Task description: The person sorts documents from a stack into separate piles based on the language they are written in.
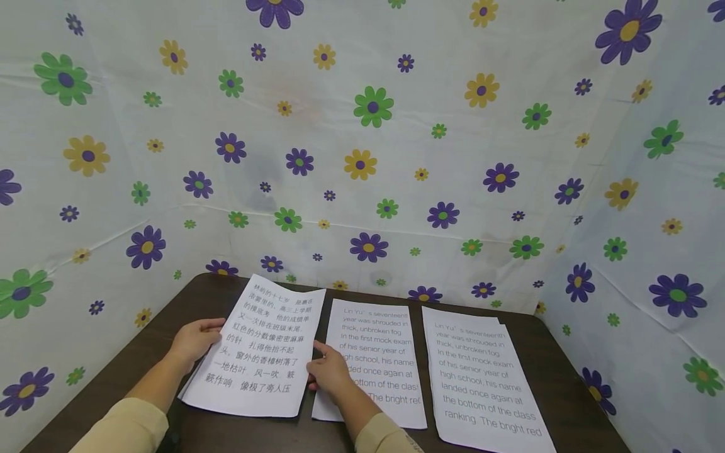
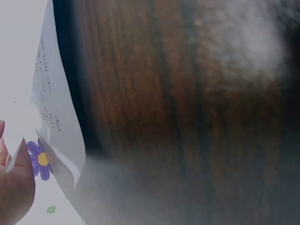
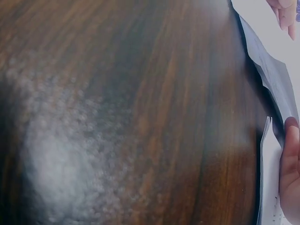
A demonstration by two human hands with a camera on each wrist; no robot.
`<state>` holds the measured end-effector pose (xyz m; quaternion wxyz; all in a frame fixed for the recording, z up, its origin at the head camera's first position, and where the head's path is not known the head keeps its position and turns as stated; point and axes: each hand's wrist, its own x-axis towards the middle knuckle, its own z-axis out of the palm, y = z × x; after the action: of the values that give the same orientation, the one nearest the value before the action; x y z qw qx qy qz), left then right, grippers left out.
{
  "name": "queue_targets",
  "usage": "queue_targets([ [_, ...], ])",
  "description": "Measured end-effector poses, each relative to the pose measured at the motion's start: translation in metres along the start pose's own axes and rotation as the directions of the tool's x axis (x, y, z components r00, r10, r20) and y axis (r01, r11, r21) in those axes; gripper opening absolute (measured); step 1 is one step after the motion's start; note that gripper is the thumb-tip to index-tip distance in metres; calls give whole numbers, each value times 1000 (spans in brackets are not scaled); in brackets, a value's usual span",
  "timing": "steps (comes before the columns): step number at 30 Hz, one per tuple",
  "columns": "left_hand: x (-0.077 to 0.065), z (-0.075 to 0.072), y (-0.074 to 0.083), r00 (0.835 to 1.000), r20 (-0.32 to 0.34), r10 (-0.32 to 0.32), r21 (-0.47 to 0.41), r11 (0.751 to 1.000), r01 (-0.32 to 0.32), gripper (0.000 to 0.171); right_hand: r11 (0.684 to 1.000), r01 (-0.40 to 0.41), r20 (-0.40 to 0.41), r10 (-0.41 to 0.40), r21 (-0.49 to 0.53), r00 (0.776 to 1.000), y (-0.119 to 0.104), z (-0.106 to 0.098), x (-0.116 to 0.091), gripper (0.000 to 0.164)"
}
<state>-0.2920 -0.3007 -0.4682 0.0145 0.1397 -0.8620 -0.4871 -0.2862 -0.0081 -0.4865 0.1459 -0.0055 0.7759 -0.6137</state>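
In the head view, a stack of white paper sheets (image 1: 257,355) printed with Chinese characters is held at the left of the table, its near edge raised a little. My left hand (image 1: 194,343) grips its left edge, and my right hand (image 1: 333,372) pinches the right edge between thumb and fingers. The left wrist view catches part of the left hand (image 2: 18,190) beside a curling sheet (image 2: 63,108). At the right wrist view's edge, the right hand (image 3: 291,173) touches the lifted sheets (image 3: 272,61); their held edge is partly cut off.
A middle paper stack (image 1: 385,358) with English text lies just right of the held one, partly under my right forearm. Another English-text stack (image 1: 481,377) lies farther right. All are on a dark wooden table (image 1: 238,434), with a flower-patterned cloth (image 1: 396,145) behind and at both sides.
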Motion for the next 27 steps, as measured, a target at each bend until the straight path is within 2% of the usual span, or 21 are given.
queue_targets([
  [7, -1, 1, -2, 1000, -8, -6, 7, 1000, 6, 45, 999, -18, 2, 18, -27, 1000, 1, 2, 0, 54],
  [18, -3, 3, -8, 998, -40, -55, 34, 998, 56, 44, 995, 22, -20, -24, -96, 1000, 0, 8, -5, 46],
  [27, -5, 2, -7, 997, -46, -53, 62, 996, 56, 46, 991, 24, -36, -29, -128, 999, -3, 10, -8, 41],
])
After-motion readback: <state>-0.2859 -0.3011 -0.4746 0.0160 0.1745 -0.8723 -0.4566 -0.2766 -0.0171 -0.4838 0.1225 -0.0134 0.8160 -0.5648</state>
